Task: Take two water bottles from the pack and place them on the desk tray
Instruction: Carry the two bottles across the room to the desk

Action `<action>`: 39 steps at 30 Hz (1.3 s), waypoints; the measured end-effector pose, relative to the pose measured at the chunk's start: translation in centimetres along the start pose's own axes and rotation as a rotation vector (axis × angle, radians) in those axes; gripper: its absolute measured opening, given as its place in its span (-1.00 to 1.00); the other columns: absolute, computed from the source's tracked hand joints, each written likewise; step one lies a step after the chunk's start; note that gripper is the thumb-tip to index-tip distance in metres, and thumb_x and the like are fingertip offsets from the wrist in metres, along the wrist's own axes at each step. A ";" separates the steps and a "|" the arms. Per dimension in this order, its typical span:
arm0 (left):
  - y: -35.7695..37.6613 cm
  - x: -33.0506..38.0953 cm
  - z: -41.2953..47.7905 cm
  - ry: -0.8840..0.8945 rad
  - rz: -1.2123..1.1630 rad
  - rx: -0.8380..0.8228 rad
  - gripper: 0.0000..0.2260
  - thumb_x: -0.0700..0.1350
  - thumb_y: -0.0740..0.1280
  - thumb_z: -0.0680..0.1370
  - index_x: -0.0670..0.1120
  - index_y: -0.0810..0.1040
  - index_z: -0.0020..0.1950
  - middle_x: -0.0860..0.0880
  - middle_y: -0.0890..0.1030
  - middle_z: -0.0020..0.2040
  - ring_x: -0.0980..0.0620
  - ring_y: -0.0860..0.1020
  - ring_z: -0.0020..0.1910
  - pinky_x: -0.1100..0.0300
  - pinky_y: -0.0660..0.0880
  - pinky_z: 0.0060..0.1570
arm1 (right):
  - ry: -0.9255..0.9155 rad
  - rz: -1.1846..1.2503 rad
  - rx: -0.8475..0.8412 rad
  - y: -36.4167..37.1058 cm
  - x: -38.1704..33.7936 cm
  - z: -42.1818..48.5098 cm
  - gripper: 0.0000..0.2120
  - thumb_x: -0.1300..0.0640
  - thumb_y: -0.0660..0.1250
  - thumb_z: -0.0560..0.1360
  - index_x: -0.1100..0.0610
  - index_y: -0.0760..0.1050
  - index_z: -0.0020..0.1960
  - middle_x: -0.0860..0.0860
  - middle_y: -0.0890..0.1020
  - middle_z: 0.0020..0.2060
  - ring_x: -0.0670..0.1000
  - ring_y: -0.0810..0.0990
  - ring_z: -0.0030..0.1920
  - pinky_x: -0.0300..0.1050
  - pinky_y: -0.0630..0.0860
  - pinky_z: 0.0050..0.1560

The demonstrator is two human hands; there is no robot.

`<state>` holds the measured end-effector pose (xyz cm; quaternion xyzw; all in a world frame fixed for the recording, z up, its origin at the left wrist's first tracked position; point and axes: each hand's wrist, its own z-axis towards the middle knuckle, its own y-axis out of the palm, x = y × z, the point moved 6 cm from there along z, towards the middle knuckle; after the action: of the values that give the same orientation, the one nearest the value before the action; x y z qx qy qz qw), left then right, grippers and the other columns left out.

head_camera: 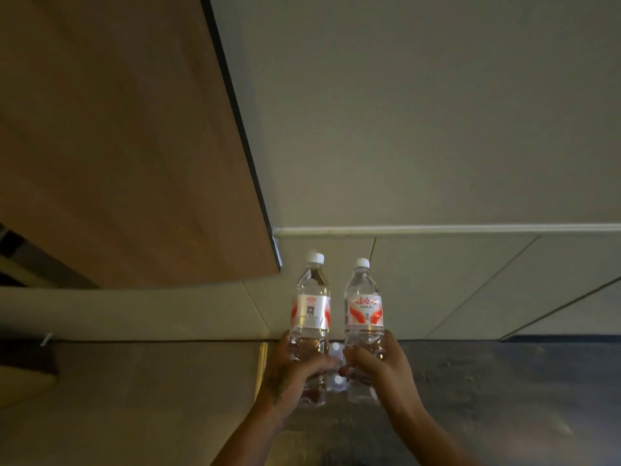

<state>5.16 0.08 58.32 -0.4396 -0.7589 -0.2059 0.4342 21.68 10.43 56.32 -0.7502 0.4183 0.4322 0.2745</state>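
Two clear water bottles with white caps and red-and-white labels are held upright, side by side, in front of me. My left hand (291, 371) grips the lower body of the left bottle (311, 307). My right hand (379, 366) grips the lower body of the right bottle (364, 311). Between and below them, white caps of other bottles (335, 348) show faintly, probably the pack. No desk tray is in view.
A wooden panel with a dark edge (127, 146) fills the upper left. A pale wall (420, 112) with a white moulding (437, 229) lies ahead. Dark carpet (521, 391) is at lower right, lighter floor (134, 398) at lower left.
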 end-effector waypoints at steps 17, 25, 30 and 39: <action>2.0 5.8 -9.5 0.124 0.109 -0.178 -0.39 0.09 0.61 0.18 0.06 0.62 0.22 0.02 0.81 -0.06 -0.02 0.77 -0.10 0.10 0.62 -0.11 | -0.109 0.106 0.228 -4.3 -3.9 -12.7 -0.54 0.04 0.56 0.42 0.01 0.50 0.25 0.07 0.73 0.05 0.04 0.80 -0.07 -0.13 0.72 -0.12; 8.3 4.0 -12.0 0.127 0.255 -0.537 -0.45 -0.01 0.59 0.26 -0.09 0.61 0.22 -0.19 0.75 0.00 -0.11 0.74 -0.15 0.19 0.66 -0.33 | -0.074 0.317 0.618 -8.7 2.2 -22.6 -0.60 0.21 0.53 0.53 0.09 0.49 0.31 0.22 0.71 0.08 0.25 0.76 0.01 0.24 0.73 0.11; 15.8 1.6 -16.2 0.148 0.392 -0.807 -0.70 -0.20 0.61 0.44 -0.09 0.62 0.12 0.02 0.78 -0.23 0.02 0.75 -0.26 0.12 0.71 -0.29 | -0.070 0.408 0.873 -12.1 7.1 -30.7 -0.40 -0.01 0.56 0.31 0.04 0.49 0.31 0.11 0.74 0.09 0.10 0.81 -0.03 -0.02 0.76 -0.06; 26.7 -4.2 -27.6 0.181 0.611 -1.193 -0.47 0.05 0.65 0.16 -0.01 0.69 0.11 -0.03 0.81 -0.06 -0.04 0.78 -0.10 0.18 0.69 -0.20 | -0.093 0.561 1.260 -15.5 14.2 -45.5 -0.37 -0.05 0.59 0.24 0.02 0.52 0.27 0.11 0.73 0.10 -0.04 0.80 -0.07 -0.23 0.71 -0.21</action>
<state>41.98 -7.04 67.80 -0.7798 -0.3178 -0.4935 0.2177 58.03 -22.60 66.26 -0.2917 0.7558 0.1934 0.5535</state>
